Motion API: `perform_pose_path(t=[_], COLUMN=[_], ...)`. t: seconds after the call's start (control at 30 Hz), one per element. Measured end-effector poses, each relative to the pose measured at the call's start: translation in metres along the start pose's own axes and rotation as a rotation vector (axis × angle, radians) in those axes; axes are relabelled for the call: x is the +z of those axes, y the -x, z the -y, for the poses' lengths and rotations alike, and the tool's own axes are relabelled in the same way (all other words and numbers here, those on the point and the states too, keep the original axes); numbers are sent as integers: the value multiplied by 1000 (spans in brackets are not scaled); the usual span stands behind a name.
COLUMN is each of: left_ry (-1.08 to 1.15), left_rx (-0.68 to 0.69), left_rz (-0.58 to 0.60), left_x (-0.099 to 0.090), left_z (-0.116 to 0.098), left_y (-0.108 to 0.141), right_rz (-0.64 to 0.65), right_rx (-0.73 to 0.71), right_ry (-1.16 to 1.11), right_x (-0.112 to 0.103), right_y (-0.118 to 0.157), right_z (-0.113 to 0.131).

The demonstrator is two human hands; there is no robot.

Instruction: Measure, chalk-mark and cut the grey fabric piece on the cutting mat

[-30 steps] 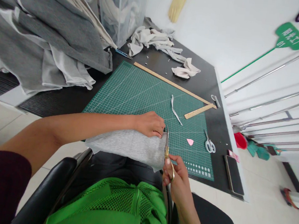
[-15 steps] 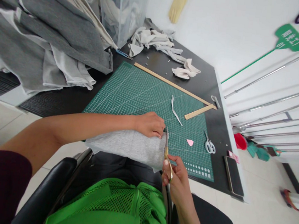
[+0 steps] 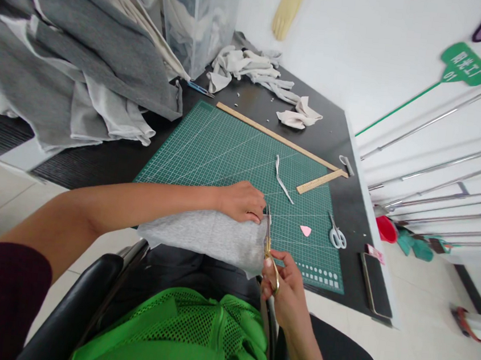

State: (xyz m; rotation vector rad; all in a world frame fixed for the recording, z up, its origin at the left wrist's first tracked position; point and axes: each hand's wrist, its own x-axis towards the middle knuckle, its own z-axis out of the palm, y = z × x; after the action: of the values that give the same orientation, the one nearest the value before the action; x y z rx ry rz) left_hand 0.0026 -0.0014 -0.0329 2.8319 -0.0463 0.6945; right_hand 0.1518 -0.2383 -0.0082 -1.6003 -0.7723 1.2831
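Observation:
My right hand (image 3: 284, 285) is closed around the gold handles of a pair of scissors (image 3: 268, 241). The blades point away from me and lie along the right edge of a light grey piece of fabric (image 3: 213, 235). My left hand (image 3: 245, 199) rests on the far edge of that fabric near the blade tips, its fingers curled and closed on it. The fabric lies partly on the green cutting mat (image 3: 227, 144) and hangs over the near edge towards my lap. A thin white fabric strip (image 3: 282, 180) lies on the mat beyond my hands.
A wooden L-square ruler (image 3: 271, 133) lies across the mat. To the right are pink tailor's chalk (image 3: 305, 231), small white-handled scissors (image 3: 337, 237) and a phone (image 3: 376, 285). Grey fabric (image 3: 108, 51) is piled left; scraps (image 3: 248, 66) lie beside a clear bin (image 3: 197, 21).
Almost nothing differs. Both hands, the scissors and the fabric hold their places, while the whole view has shifted very slightly.

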Motion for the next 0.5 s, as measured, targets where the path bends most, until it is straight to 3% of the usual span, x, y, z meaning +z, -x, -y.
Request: perform_pose_path(t=[0.5], left_ry=[43], left_rx=[-20], left_rz=[11], left_x=[1], left_z=[1], left_y=[1], right_rz=[36], right_rx=[22], right_ry=[-11], right_x=[-2], right_y=[-9], right_z=[9])
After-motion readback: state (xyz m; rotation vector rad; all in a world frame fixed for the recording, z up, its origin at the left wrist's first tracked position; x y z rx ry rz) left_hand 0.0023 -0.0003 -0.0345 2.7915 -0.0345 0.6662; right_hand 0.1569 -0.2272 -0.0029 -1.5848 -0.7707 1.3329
